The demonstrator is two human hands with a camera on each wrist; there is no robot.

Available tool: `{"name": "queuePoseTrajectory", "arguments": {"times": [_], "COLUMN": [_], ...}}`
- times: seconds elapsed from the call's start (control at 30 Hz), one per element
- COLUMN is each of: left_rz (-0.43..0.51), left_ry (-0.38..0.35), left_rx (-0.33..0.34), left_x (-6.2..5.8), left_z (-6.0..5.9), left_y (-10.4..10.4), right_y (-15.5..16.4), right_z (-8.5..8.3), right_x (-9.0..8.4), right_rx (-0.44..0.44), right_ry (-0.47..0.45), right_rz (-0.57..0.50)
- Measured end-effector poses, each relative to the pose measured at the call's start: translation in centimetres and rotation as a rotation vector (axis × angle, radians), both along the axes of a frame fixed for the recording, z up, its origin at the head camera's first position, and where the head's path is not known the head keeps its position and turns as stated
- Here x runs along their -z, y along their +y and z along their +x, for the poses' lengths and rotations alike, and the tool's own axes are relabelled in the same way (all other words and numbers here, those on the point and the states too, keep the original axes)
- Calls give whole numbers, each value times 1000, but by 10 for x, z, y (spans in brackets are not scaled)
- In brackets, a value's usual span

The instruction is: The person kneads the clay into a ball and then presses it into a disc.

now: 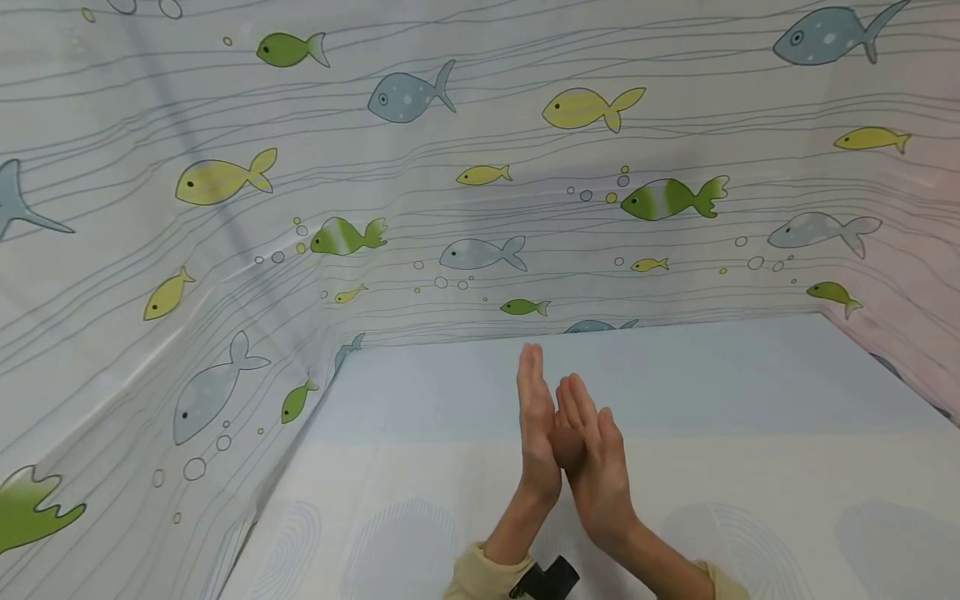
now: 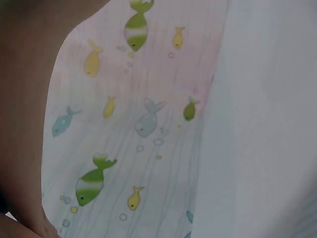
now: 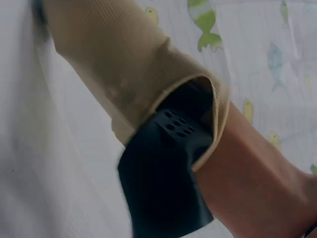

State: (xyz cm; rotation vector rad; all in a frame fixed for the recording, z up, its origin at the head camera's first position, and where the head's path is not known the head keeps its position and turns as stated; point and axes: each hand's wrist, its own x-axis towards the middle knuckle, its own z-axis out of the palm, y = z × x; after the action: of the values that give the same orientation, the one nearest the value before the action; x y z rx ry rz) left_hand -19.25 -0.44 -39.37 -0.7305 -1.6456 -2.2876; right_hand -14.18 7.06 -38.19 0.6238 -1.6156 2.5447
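Observation:
Both hands stand upright in the head view, palms facing each other, above the table. My left hand (image 1: 536, 433) has its fingers straight and close together, pointing up. Opposite it, my right hand (image 1: 603, 467) is tilted slightly left, its fingers also extended. Between the two palms sits a small brown ball (image 1: 567, 447), touched from both sides; its material cannot be told. In the left wrist view, only blurred skin (image 2: 22, 114) shows along the left edge. The right wrist view has a beige sleeve (image 3: 119, 64) and a bare forearm (image 3: 257, 173); no fingers appear there.
A pale table (image 1: 390, 400) with faint circle prints lies below the hands. Behind and to the sides hangs a white fish-printed curtain (image 1: 420, 200), pinkish at the right. A black wrist device (image 1: 551, 577) is strapped at the left cuff.

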Motion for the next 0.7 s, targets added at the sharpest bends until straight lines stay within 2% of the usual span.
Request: {"name": "queuePoseTrajectory", "arguments": {"times": [0.13,0.27,0.43,0.7], "left_rz": [-19,-63,-99,-162], "left_ry": [-1,-41,-50,-27], "left_rx": [52,72,77,103], "left_x": [6,10,12,14], "left_z": [8,15,20,28], "left_y": [13,23,28,32], "right_y": [4,9,16,32], "right_z": [-7,-13,-21,-38], "right_x": [-1,-2,0,4], "right_rx": [107,210,278,309], "right_ry": [-99,-150,-140,-112], "right_rz": [-63,-134,-193,-265]}}
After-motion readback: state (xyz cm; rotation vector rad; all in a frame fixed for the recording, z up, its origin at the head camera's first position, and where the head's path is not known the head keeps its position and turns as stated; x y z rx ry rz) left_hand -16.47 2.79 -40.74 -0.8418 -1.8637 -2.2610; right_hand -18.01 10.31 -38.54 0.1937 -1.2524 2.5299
